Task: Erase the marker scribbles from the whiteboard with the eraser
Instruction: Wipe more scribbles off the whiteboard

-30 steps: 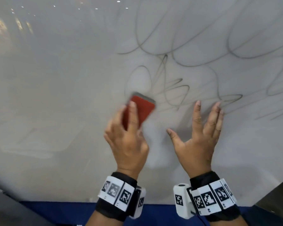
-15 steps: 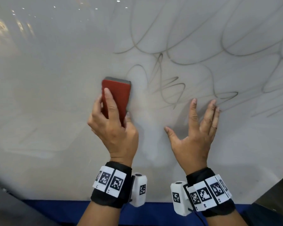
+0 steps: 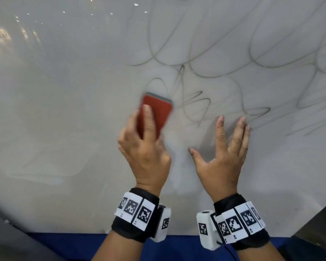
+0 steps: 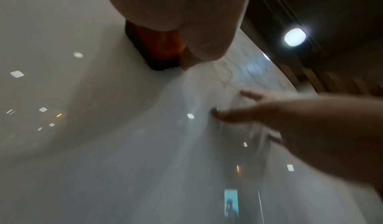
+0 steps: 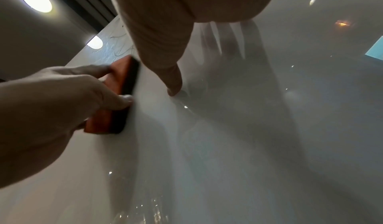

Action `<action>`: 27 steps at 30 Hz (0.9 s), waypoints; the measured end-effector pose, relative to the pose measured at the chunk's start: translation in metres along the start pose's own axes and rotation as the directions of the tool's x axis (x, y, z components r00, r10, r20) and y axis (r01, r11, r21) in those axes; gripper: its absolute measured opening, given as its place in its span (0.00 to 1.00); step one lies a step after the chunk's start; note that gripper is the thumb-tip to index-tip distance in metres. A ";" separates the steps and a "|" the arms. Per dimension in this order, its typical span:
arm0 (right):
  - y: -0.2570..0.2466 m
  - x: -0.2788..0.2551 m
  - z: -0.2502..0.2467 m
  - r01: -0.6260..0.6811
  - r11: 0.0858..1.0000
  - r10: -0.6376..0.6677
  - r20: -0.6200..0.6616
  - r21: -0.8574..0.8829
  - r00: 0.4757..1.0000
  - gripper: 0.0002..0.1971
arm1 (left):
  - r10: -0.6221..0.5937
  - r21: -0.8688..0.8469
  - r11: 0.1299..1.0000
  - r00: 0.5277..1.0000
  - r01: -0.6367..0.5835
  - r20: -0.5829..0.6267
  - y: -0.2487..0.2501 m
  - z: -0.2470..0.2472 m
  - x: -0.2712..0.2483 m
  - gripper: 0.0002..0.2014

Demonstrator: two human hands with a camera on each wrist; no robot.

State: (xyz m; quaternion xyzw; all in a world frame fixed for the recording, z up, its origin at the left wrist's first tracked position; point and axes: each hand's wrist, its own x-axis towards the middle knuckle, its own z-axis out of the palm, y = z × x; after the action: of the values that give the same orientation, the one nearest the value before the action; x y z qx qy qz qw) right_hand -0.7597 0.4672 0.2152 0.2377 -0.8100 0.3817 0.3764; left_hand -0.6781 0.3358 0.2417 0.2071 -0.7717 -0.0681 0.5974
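Note:
A whiteboard (image 3: pixel 64 110) fills the head view, with grey marker scribbles (image 3: pixel 205 76) looping over its upper right half. My left hand (image 3: pixel 145 147) grips a red eraser (image 3: pixel 157 113) with a dark felt face and presses it flat on the board at the left edge of the scribbles. The eraser (image 5: pixel 122 96) shows side-on in the right wrist view, the eraser (image 4: pixel 157 50) partly behind my palm in the left wrist view. My right hand (image 3: pixel 224 153) lies open on the board just right of it, fingers (image 3: pixel 221 129) spread and straight, fingertips touching the lowest scribble lines.
The board's left half is wiped, with faint smears and ceiling-light reflections. A blue strip (image 3: pixel 177 245) runs below the board's lower edge. A dark frame or surface (image 3: pixel 320 223) sits at the lower right corner. Ceiling lamps (image 5: pixel 36 0) show above the board's edge.
The left hand first swept the eraser left and upright, then back right and down towards the scribbles, tilted and blurred now. The right hand has stayed spread on the board.

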 end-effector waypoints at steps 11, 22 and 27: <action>-0.006 0.002 -0.007 -0.009 0.996 0.012 -0.037 0.084 0.999 0.48 | -0.018 -0.003 1.000 0.999 0.018 -0.041 0.001 0.002 -0.001 0.38; -0.033 0.062 -0.030 0.194 0.980 -0.191 0.078 -0.042 0.979 0.56 | -0.077 0.003 0.997 0.990 0.078 -0.119 -0.015 -0.010 0.022 0.37; -0.030 0.063 -0.029 0.199 0.978 -0.195 0.069 -0.064 0.978 0.56 | 0.322 0.025 0.945 0.943 -0.325 0.077 0.002 -0.002 0.001 0.34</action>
State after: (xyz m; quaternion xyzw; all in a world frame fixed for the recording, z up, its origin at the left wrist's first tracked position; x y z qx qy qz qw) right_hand -0.7657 0.4662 0.2905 0.3152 -0.8067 0.3061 0.3953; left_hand -0.6768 0.3376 0.2443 0.0861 -0.8174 0.0381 0.5683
